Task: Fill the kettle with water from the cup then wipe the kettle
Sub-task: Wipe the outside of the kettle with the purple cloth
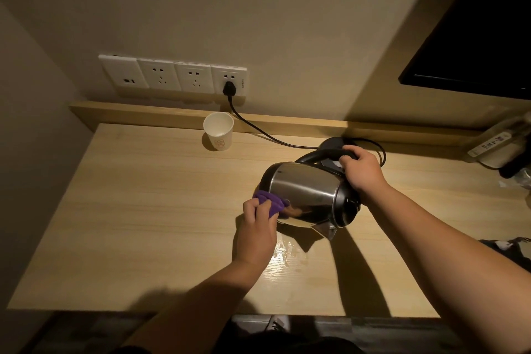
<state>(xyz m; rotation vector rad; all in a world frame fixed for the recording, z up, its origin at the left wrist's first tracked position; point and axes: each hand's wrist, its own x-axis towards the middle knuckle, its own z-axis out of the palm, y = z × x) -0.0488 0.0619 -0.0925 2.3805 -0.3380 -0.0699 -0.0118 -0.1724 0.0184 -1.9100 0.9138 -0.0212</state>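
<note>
A steel kettle with a black handle and lid is tipped on its side above the wooden table, spout pointing toward me. My right hand grips its black handle. My left hand presses a purple cloth against the kettle's lower left side, near its base end. A white paper cup stands upright at the back of the table, apart from both hands. A puddle of water shines on the table under the spout.
The kettle's black base sits behind the kettle, its cord running to a row of wall sockets. Packets and dark items lie at the far right. A dark screen hangs on the wall at upper right.
</note>
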